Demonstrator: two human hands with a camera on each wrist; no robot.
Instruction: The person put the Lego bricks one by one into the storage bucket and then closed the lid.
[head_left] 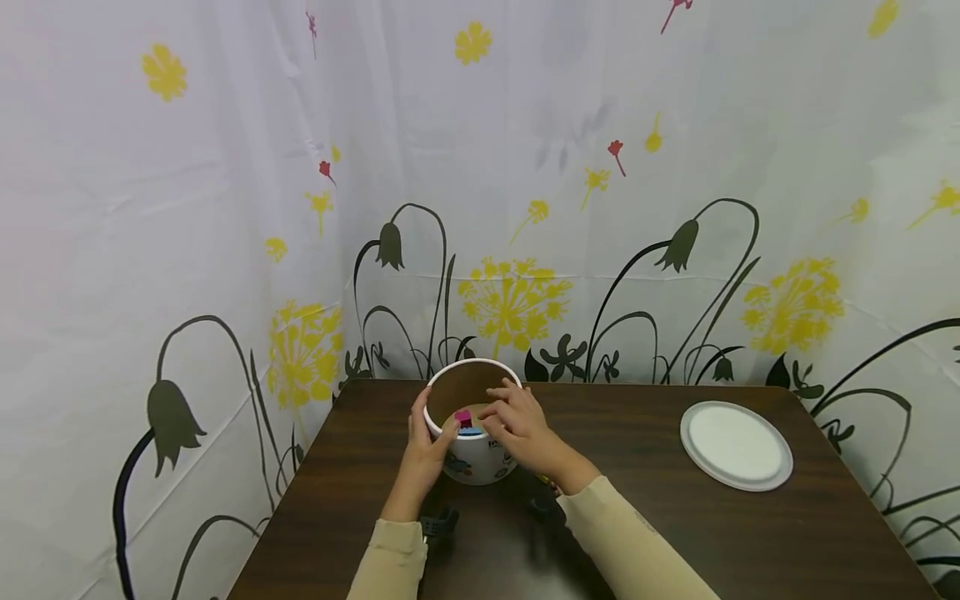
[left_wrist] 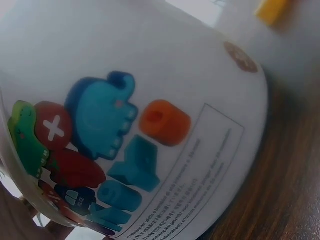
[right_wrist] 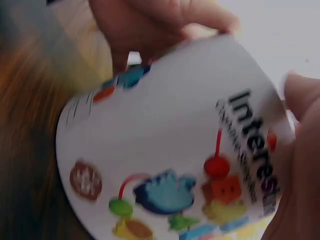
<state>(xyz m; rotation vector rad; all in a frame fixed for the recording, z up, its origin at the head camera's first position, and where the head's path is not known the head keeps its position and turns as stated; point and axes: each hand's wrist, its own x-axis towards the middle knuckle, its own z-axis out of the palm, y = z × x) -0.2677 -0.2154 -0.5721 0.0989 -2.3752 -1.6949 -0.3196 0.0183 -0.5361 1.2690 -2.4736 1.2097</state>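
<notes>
My left hand (head_left: 427,442) grips the white tub (head_left: 480,467) at its left side, the thumb over the near rim and the fingers along the outer wall. My right hand (head_left: 527,427) is at the right side of the rim, its fingers bent in over the opening; I cannot tell whether the fingertips pinch anything. The tub sits on the dark wooden table (head_left: 615,467), in front of me near the far edge, its open mouth upward, so I see the brown inner wall. Inside, just behind the near rim, a pink block (head_left: 462,417) shows beside my left thumb, with a blue piece (head_left: 471,432) right in front of it; anything deeper is hidden by my fingers and the wall.

The outside of the tub carries coloured prints: a blue elephant (left_wrist: 100,120) and an orange cylinder on the side by my left wrist, and black lettering (right_wrist: 255,150), partly blurred, by my right. A yellow piece (left_wrist: 272,11) shows blurred at the top of the left wrist view. A round white lid (head_left: 737,446) lies flat on the table to my right, well apart from the tub. Beyond the table hangs a white curtain (head_left: 510,150) printed with yellow, red and dark green flowers
</notes>
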